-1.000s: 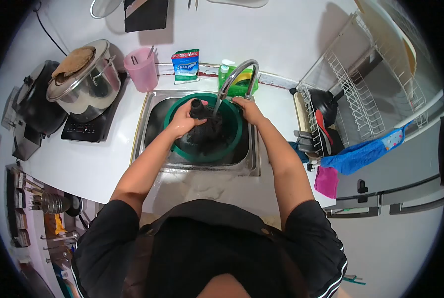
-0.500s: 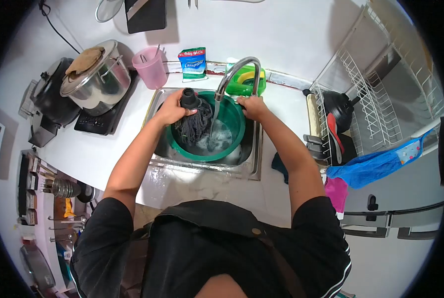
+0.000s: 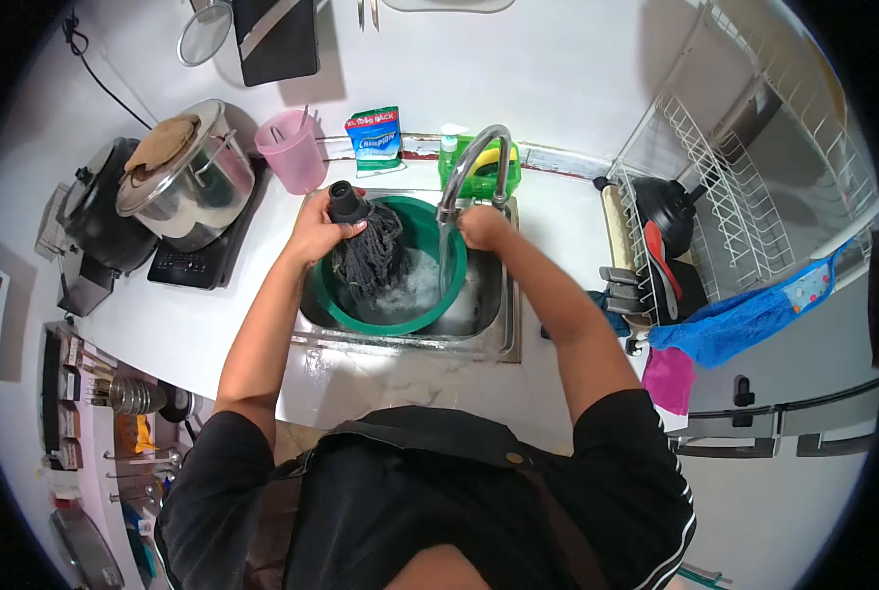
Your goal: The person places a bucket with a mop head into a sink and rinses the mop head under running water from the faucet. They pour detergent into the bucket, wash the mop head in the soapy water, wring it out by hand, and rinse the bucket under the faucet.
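My left hand (image 3: 316, 232) is closed around the upper part of a dark grey string mop head (image 3: 369, 258) with a black socket (image 3: 345, 203). The mop head is held tilted, its wet strands hanging into a green basin (image 3: 392, 328). Sudsy water (image 3: 412, 285) lies in the basin, which sits in the metal sink (image 3: 501, 324). Water runs from the curved faucet (image 3: 479, 143) into the basin's right side. My right hand (image 3: 482, 228) is closed at the basin's right rim, just beside the spout; its fingertips are partly hidden.
Behind the sink stand a pink cup (image 3: 292, 157), a Champion detergent pack (image 3: 374, 138) and a green caddy (image 3: 484, 177). A steel pot (image 3: 189, 187) rests on a black cooker (image 3: 204, 267) at the left. A white dish rack (image 3: 734, 206) stands at the right.
The basin has shifted a little left and towards me, with both hands moving along. The mop head has moved left. The faucet spout has swung towards the right.
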`<state>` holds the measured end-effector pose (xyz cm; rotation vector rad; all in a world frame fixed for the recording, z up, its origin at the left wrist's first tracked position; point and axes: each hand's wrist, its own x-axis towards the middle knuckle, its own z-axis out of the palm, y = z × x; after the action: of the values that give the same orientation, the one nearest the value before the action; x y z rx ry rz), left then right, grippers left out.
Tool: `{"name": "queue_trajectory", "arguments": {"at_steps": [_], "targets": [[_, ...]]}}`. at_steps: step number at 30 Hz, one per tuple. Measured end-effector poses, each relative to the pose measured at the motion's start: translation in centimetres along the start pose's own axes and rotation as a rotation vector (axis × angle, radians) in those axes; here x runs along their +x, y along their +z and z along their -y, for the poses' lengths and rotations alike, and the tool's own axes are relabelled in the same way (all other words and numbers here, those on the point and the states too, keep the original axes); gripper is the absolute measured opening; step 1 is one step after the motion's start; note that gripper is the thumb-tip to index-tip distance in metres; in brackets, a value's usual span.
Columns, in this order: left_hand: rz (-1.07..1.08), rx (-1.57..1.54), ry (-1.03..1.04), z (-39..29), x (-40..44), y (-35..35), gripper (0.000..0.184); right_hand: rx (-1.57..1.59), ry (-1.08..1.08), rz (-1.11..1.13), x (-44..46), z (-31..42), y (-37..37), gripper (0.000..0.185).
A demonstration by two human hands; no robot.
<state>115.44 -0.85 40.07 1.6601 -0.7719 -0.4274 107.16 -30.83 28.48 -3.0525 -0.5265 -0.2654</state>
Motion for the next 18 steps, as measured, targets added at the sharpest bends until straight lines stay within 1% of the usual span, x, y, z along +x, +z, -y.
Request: {"name": "queue_trajectory", "arguments": {"at_steps": [2, 3, 5, 6, 7, 9, 10, 11, 13, 14, 15, 16, 17, 18], "targets": [[-0.016, 0.07, 0.058, -0.1, 0.1, -0.4, 0.045, 0.06, 0.168, -0.103, -0.1, 0.4, 3.4, 0.011], [-0.023, 0.059, 0.056, -0.3, 0.1, -0.6, 0.045, 0.056, 0.162, -0.091, -0.3, 0.2, 4.8, 0.011], [-0.013, 0.11, 0.112, -0.7, -0.2, -1.0, 0.045, 0.131, 0.341, -0.182, -0.7, 0.4, 6.1, 0.017], [-0.03, 0.115, 0.115, -0.9, -0.4, -1.1, 0.044, 0.209, 0.397, -0.117, -0.9, 0.2, 6.5, 0.02], [-0.04, 0.113, 0.112, -1.2, -0.4, -1.2, 0.044, 0.209, 0.387, -0.113, -0.7, -0.4, 8.0, 0.02], [-0.061, 0.193, 0.166, -1.5, -0.5, -1.3, 0.044, 0.158, 0.393, -0.192, -0.2, -2.0, 12.6, 0.025], [-0.053, 0.136, 0.142, -1.6, -0.4, -1.3, 0.043, 0.169, 0.417, -0.114, -0.2, -2.0, 13.0, 0.036], [-0.055, 0.136, 0.139, -1.5, -0.3, -1.4, 0.043, 0.17, 0.416, -0.112, 0.0, -1.3, 11.5, 0.036], [-0.102, 0.142, 0.146, -1.3, -0.2, -1.5, 0.042, 0.548, 0.6, 0.145, 0.2, -0.4, 7.5, 0.042], [-0.102, 0.141, 0.143, -1.2, -0.2, -1.7, 0.042, 0.549, 0.6, 0.147, 0.2, 0.3, 6.1, 0.042], [-0.088, 0.178, 0.134, -1.1, -0.3, -1.9, 0.043, 1.22, 0.959, -0.083, 0.2, 1.1, 4.9, 0.041], [-0.076, 0.212, 0.123, -0.9, -0.4, -2.0, 0.044, 1.891, 1.287, -0.355, 0.1, 2.1, 3.6, 0.044], [-0.076, 0.202, 0.116, -1.0, -0.5, -2.1, 0.044, 1.884, 1.299, -0.347, -0.1, 3.2, 1.8, 0.044], [-0.078, 0.295, 0.111, -1.4, -0.4, -2.2, 0.043, 1.847, 1.125, -0.17, -0.2, 4.4, -0.1, 0.042]]}}
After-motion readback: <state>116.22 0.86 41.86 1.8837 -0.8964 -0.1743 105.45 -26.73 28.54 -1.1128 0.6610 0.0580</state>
